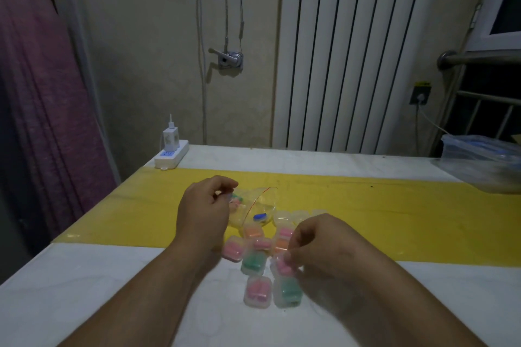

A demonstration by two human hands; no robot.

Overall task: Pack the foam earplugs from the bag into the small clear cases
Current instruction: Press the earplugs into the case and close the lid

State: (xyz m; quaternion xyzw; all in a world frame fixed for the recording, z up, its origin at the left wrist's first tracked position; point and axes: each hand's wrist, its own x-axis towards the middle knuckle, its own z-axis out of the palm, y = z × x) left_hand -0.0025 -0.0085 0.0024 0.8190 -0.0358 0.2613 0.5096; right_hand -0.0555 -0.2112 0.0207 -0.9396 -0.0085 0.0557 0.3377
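Left hand [205, 211] was at the mouth of the clear bag [263, 201], fingers curled with thumb and forefinger close together; too blurred to tell whether they pinched the bag edge, an earplug or nothing. Loose earplugs [237, 201] sat in the bag just beyond the left fingertips, plus one blue earplug [260, 217] further to that hand's right. Right hand [318, 242] was clamped by its fingertips on a pink-filled case [282, 265], held low over the desk [112, 290]. Filled cases [253, 262] were clustered between the two hands: pink, green and orange loads, lids down as far as visible, many touching each other. Two more, a pink case [258, 291] and a green case [289, 290], lay just below the right fingertips. Empty cases [282, 217] sat just beyond the right hand, beside the bag. Power strip [172, 156] with charger [170, 138] was well beyond the left hand at the desk's far edge.
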